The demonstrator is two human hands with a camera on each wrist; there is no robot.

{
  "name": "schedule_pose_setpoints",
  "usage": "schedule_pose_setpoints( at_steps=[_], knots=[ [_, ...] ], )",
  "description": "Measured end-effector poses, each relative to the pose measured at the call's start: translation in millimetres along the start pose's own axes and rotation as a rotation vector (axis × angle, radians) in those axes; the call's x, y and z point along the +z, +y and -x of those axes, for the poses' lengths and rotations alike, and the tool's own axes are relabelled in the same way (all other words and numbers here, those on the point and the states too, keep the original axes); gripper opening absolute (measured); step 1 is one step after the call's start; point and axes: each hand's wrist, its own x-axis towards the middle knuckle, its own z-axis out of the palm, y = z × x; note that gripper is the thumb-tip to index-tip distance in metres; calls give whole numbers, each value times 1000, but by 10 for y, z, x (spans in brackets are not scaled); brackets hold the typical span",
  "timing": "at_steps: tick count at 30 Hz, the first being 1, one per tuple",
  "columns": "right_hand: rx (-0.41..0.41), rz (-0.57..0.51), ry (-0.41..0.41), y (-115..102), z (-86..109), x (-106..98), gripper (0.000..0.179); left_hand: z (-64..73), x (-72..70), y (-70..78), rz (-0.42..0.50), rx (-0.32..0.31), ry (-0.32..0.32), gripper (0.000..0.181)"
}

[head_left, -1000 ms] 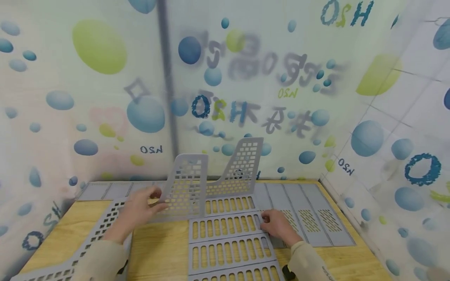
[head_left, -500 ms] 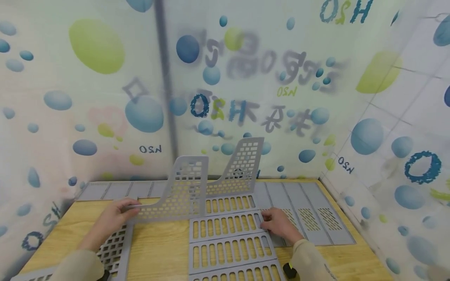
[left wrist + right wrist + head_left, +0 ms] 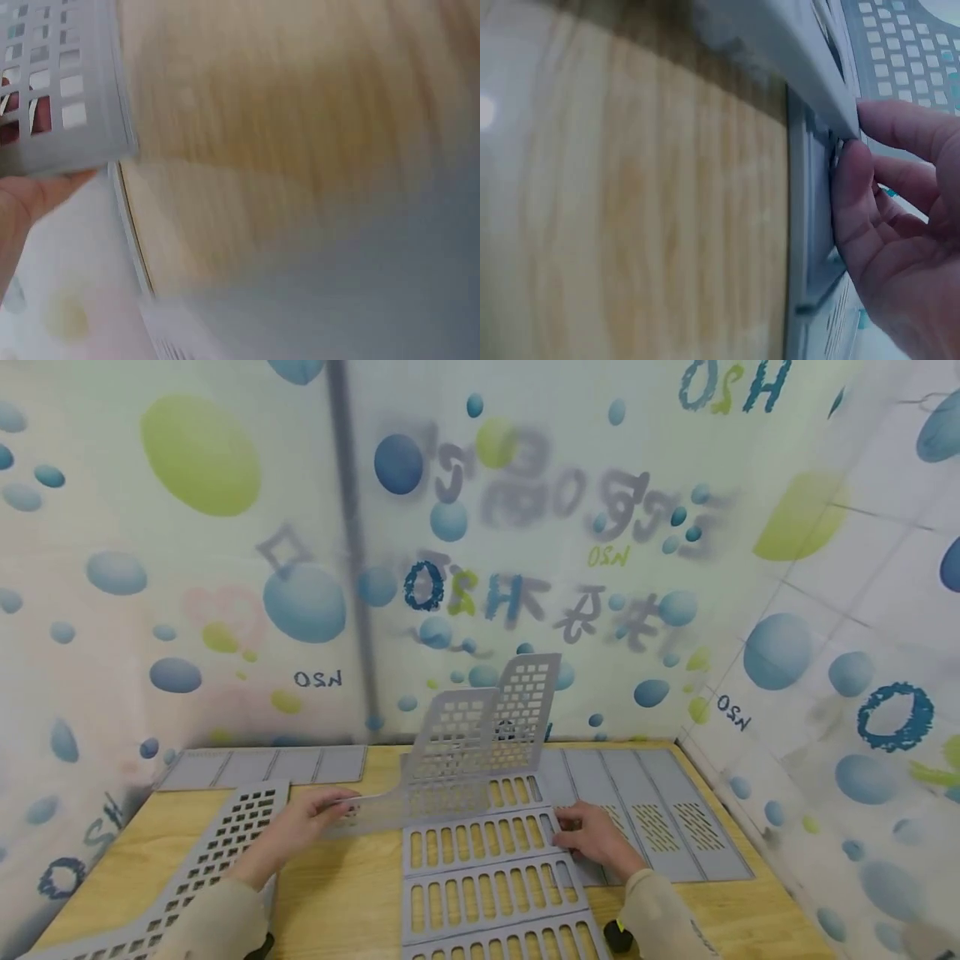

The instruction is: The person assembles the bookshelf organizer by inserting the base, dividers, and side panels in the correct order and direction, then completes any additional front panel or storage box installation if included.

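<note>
My left hand pinches the low end of a grey side panel with a grid of small holes. The panel stands upright, and its tall part overlaps the slotted grey base panel in the head view. My right hand pinches the right edge of that base panel between thumb and fingers; the right wrist view shows the pinched grey edge close up. A second perforated side panel stands upright at the back of the base panel. In the left wrist view the held panel fills the upper left corner.
A third perforated side panel lies flat on the wooden table at left. At the back left lies a plain grey jointed panel. Another with slits lies on the right. A printed curtain hangs behind the table.
My left hand first slid left to the panel's low end, then moved right with it. The panel now overlaps the second side panel in view. My right hand keeps its place.
</note>
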Motion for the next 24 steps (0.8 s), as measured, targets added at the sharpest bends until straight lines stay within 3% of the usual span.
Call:
schedule_pose_setpoints(
  at_steps=[3, 7, 14, 16, 20, 22, 24],
  knots=[
    [-17, -19, -23, 13, 3, 4, 48, -131, 264, 115, 27, 74, -39, 24],
    [-50, -19, -43, 27, 7, 10, 51, -283, 554, 266, 4, 119, 10, 24],
    [-46, -51, -46, 52, 40, 18, 50, -409, 825, 410, 5, 131, 47, 25],
    [-33, -31, -29, 33, 41, 28, 49, -435, 851, 415, 12, 115, 76, 25],
    [2, 70, -9, -52, 61, 19, 35, -409, 827, 392, -4, 94, 75, 28],
    [22, 152, -18, -99, 95, -7, 21, -327, 742, 386, -56, 79, 70, 35],
    [51, 213, -44, -136, 139, -35, 20, -203, 581, 363, -155, 63, 81, 42]
  ],
)
